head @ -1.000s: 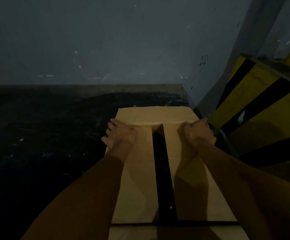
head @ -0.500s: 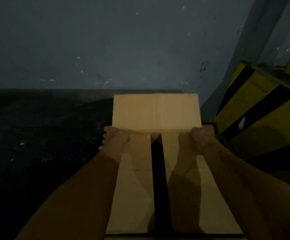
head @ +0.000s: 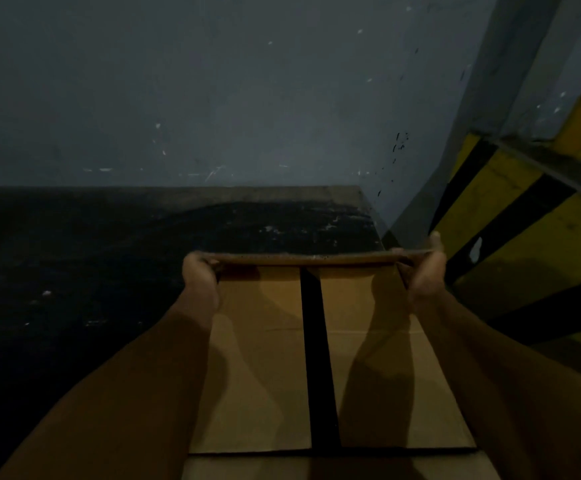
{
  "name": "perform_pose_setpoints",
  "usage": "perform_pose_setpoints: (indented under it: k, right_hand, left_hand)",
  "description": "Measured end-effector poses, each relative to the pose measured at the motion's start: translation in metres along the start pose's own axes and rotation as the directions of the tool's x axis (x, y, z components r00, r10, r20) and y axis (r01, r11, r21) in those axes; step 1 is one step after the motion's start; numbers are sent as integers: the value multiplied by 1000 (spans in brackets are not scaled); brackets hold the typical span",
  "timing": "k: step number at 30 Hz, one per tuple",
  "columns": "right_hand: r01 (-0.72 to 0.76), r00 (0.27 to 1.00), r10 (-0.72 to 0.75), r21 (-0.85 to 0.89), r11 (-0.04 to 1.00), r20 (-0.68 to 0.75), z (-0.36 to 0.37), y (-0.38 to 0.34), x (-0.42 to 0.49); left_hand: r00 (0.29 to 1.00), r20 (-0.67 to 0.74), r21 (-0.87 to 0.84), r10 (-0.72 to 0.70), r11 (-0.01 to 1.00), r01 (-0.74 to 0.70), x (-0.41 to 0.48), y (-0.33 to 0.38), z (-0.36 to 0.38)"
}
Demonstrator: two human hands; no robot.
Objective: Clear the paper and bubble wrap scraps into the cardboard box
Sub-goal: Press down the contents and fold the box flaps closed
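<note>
A brown cardboard box (head: pixel 265 358) lies in front of me on a dark surface, its two long flaps down with a dark gap between them. The far end flap (head: pixel 303 258) is folded toward me and shows edge-on. My left hand (head: pixel 199 275) grips the left corner of that flap. My right hand (head: pixel 424 271) grips its right corner. No paper or bubble wrap scraps show in this dim view.
A dark worktop (head: pixel 91 271) stretches to the left and ends at a grey wall (head: pixel 247 98). A yellow and black striped structure (head: pixel 524 237) stands close on the right. Another cardboard edge (head: pixel 317 467) lies at the bottom.
The far end flap swung up from lying flat away from me to upright, then folded toward me until it shows edge-on. Both hands shifted outward to its corners.
</note>
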State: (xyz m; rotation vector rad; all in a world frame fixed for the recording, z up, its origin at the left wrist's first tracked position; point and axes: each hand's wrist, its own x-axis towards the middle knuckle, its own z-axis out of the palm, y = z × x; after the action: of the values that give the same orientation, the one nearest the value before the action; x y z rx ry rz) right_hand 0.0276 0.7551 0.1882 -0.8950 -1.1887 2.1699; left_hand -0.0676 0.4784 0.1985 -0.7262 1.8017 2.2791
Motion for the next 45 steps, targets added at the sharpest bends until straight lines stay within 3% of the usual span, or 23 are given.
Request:
perform_pose_setpoints:
  k: [1,2,5,7,9,11,14,17,20,21,23,25,27,31,33,42,45]
  right_hand:
    - [-39,999,39,12,999,26,-6,-2,-1]
    - [-67,993,73,-67,995,95,-12,-6,-3]
    - [-111,944,155,-161,981,291,-25,-13,2]
    - [-142,946,234,-362,921,224,-35,-11,4]
    - [-196,933,332,-575,794,140,-50,-3,14]
    - [-233,914,393,-661,713,102,-55,0,13]
    - [-225,939,343,-778,586,-12,-46,-6,15]
    - [-45,996,85,-938,345,-16,-32,-10,18]
    - [93,975,-209,-993,68,77,-16,-3,-6]
    - [147,959,-246,-989,9,140,-13,2,-18]
    - [291,922,-218,-944,-155,320,-7,12,-41]
    - [430,868,-118,-850,-302,482,-7,31,-62]
    - [458,863,-67,-831,-316,501,-12,51,-76]
    - [473,866,-13,-827,-303,500,-23,66,-91]
    - [488,857,7,-809,-327,515,-28,66,-102]
    - [482,867,33,-818,-313,498,-44,78,-168]
    - [472,871,-19,-845,-253,492,-58,81,-198]
  left_hand:
    - [997,67,-105,-28,994,35,-2,1,-2]
    - [987,155,-99,-53,993,68,-2,-1,-4]
    - [947,270,85,-174,984,157,-4,4,-14]
    - [935,281,259,-215,955,142,7,6,-20]
    - [938,258,438,-232,893,100,16,6,-22]
    - [951,199,528,-236,843,99,21,5,-19]
    - [983,106,717,-150,696,29,27,2,-15]
    - [981,75,804,178,572,-166,23,-8,-8]
    - [842,223,865,491,298,-403,3,-28,-5]
    - [800,320,832,508,254,-494,-2,-38,-6]
    - [759,512,751,402,220,-623,-17,-59,-8]
    - [723,599,768,345,8,-640,-27,-70,-8]
    - [729,615,786,300,-156,-598,-35,-77,-8]
    - [763,620,781,184,-242,-576,-61,-91,-15]
    - [746,646,755,161,-277,-594,-71,-98,-21]
    - [667,735,673,121,-251,-696,-131,-118,-53]
    - [670,736,671,92,-222,-707,-151,-120,-70]
